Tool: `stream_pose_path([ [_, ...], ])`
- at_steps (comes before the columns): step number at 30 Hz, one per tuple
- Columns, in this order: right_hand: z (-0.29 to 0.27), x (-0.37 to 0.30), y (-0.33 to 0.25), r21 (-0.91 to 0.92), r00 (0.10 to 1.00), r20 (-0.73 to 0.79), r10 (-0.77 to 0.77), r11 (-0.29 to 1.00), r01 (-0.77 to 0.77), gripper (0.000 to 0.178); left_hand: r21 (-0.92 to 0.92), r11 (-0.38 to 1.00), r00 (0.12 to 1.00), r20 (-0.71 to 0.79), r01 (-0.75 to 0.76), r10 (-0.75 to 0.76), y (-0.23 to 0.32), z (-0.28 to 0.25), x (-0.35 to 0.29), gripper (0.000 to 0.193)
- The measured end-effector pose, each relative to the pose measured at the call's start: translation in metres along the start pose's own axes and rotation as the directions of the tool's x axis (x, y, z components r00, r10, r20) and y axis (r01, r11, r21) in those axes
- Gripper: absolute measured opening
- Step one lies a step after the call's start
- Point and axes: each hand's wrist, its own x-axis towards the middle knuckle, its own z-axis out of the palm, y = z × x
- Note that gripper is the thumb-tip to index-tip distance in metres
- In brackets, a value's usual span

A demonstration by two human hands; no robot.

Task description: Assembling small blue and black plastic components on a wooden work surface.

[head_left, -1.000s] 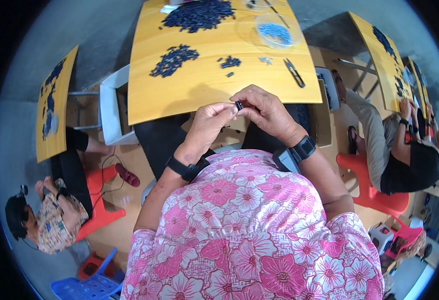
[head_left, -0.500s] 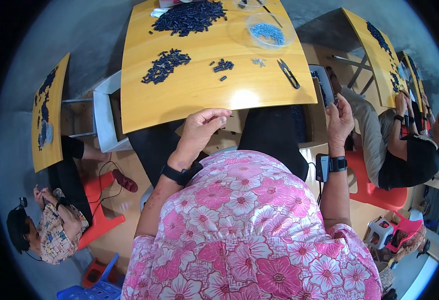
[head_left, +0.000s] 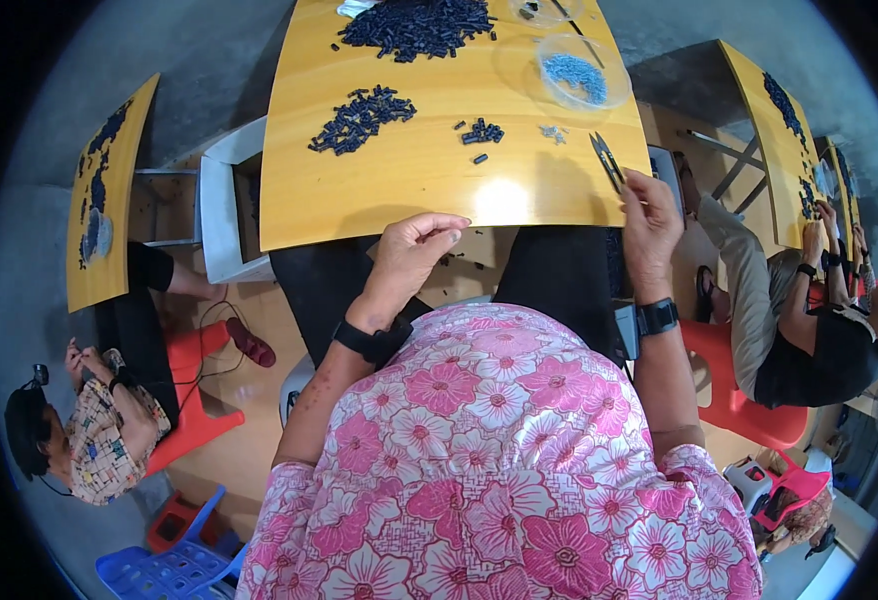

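Observation:
My left hand [head_left: 414,255] is held just short of the yellow table's front edge, thumb and fingertips pinched together; whatever they hold, if anything, is too small to make out. At the table's right front corner, my right hand [head_left: 651,222] has its bent thumb and fingers around the near end of a pair of black thread snips [head_left: 606,158]. The snips' blades point away from me. Left of them lie small silvery pieces [head_left: 554,133], a few short dark tubes [head_left: 482,131] and a larger cluster of dark tubes [head_left: 364,121].
A big heap of dark tubes [head_left: 419,27] covers the table's far side. A clear round tub [head_left: 611,88] of small bluish pieces stands far right. A white box [head_left: 221,215] sits left of the table [head_left: 409,205]. People sit at tables on both sides; a blue plastic chair [head_left: 164,565] stands lower left.
My right hand has moved from right of the table to the snips' near end. The left hand keeps its pinch by the table edge. The whole view has shifted slightly.

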Motion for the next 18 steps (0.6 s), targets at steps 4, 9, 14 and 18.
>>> stream_pose_path([
  [4, 0.046, 0.007, -0.042, 0.111, 0.955, 0.282, -0.089, 0.992, 0.06, 0.018, 0.033, 0.999, 1.0, -0.011, 0.001, -0.001, 0.001, -0.002, 0.0, 0.02],
  [9, 0.098, 0.016, -0.061, 0.089, 0.885, 0.412, -0.217, 0.976, 0.198, 0.015, 0.056, 0.998, 1.0, 0.007, -0.029, 0.029, 0.002, -0.007, -0.001, 0.021],
  [14, 0.118, 0.024, -0.063, -0.112, 0.817, 0.541, -0.202, 0.945, 0.307, 0.011, 0.017, 1.0, 1.0, -0.001, -0.026, 0.026, 0.003, -0.009, -0.001, 0.021],
  [18, 0.12, 0.023, -0.062, -0.149, 0.827, 0.534, -0.175, 0.943, 0.296, 0.011, 0.024, 1.0, 1.0, 0.002, -0.017, 0.017, -0.002, -0.01, 0.001, 0.02],
])
